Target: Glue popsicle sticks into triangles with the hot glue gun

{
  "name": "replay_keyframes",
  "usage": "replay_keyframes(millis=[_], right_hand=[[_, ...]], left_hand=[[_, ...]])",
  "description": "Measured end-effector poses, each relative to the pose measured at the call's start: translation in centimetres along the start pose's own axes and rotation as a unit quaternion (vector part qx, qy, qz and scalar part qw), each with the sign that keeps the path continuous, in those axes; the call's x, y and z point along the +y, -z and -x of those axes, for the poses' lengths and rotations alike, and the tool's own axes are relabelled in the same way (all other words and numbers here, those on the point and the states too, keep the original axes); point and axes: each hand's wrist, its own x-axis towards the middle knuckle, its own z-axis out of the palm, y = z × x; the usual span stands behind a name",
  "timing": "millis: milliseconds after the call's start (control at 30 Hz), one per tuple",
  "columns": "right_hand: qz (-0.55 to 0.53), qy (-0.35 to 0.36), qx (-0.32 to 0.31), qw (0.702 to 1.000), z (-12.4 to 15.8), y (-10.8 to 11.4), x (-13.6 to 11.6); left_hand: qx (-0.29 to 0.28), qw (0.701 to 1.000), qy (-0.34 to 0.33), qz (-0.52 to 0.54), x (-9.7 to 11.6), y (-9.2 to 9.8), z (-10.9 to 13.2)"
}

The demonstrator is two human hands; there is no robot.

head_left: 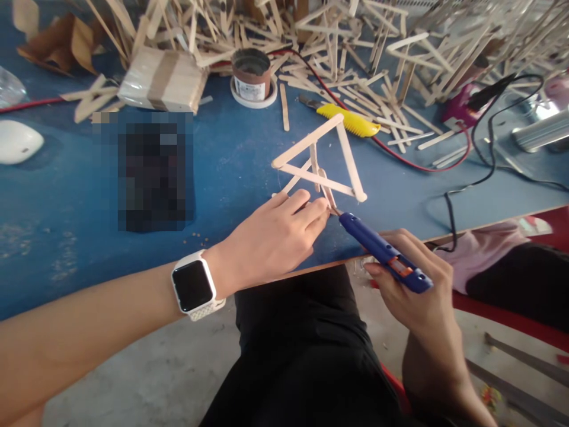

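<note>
A triangular frame of pale flat wooden craft sticks (351,169) lies flat on the blue counter (231,160), close to its front edge. The left hand (275,237), a white smartwatch (194,286) on its wrist, sits just below the frame, fingers drawn narrow and pinching a stick end at the lower corner; the right hand (415,293) is wrapped around a slim blue glue gun (382,252), whose nozzle meets that same corner, right beside the left fingertips. The frame looks feather-light; each stick seems stiff along its length, but the joints are likely weak, so it is best held flat by the stick faces near a joint and not twisted. Behind it lie a heap of loose wooden sticks (355,47), a yellow-handled tool (351,120) and a small brown pot (251,74).
</note>
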Motion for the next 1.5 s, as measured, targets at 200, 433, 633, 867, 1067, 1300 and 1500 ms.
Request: replay_keyframes(millis=[200, 433, 633, 867, 1067, 1300, 1500], right_hand=[[0.010, -0.001, 0.002, 1.000, 0.3, -0.1, -0.1], [0.011, -0.002, -0.007, 1.000, 0.7, 0.1, -0.2], [0.017, -0.012, -0.005, 1.000, 1.3, 0.5, -0.4], [0.000, -0.024, 0.019, 1.000, 1.6, 0.1, -0.5], [-0.133, -0.196, 0.141, 0.961, -0.1, -0.6, -0.2], [-0.163, -0.196, 0.137, 0.957, -5.2, -2.9, -0.8], [-0.203, -0.218, 0.124, 0.947, -6.4, -4.4, -1.0]], left_hand=[[-0.003, 1.000, 0.005, 0.010, 0.0, 0.0, 0.1], [-0.006, 1.000, 0.011, 0.014, 0.0, 0.1, 0.1], [-0.005, 1.000, 0.012, 0.016, 0.1, 0.0, 0.1], [0.000, 1.000, 0.018, 0.023, 0.1, -0.2, 0.2], [-0.012, 1.000, 0.012, 0.003, 0.3, 0.0, 0.3], [-0.008, 1.000, 0.012, 0.001, 0.3, 0.2, 0.4], [0.001, 1.000, 0.013, 0.013, 0.3, 0.1, 0.4]])
